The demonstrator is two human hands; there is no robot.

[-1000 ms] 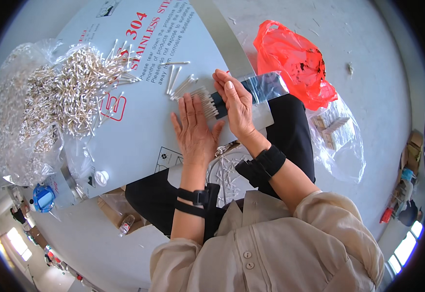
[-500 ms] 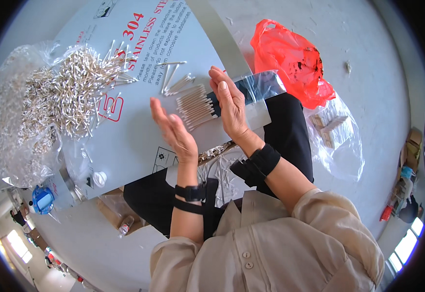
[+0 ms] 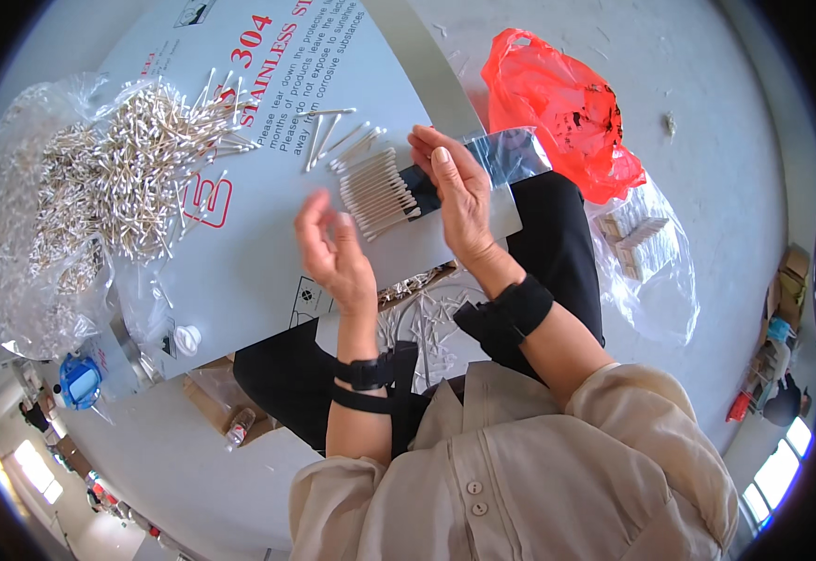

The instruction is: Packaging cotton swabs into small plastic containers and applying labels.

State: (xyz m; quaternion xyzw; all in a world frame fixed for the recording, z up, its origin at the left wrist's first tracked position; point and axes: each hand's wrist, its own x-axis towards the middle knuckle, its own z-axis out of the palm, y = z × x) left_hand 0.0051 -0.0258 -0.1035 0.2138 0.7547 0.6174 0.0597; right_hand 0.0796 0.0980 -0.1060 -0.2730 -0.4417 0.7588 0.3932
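A row of cotton swabs (image 3: 375, 194) lies side by side on the table between my hands. My left hand (image 3: 335, 252) is raised just left of the row, fingers apart and slightly curled, with nothing in it. On the other side, my right hand (image 3: 457, 196) stands edge-down by the row's right end, its fingers stretched out. Beneath and beside the right hand lies a dark, shiny strip (image 3: 506, 156). Several loose swabs (image 3: 359, 148) rest just beyond the row. At the left, a large heap of swabs (image 3: 137, 178) spills from a clear plastic bag (image 3: 15, 252).
A film-covered metal table (image 3: 268, 220) bears all this. Off its right edge are a red plastic bag (image 3: 553, 117) and a clear bag (image 3: 665, 271) holding packed bundles. A blue container (image 3: 81, 381) and a white cap (image 3: 186, 340) sit near the left corner. Swabs lie scattered below, between my legs.
My right hand has shifted slightly right, away from the row's end. The fingers of my left hand have curled a little. The view has moved slightly.
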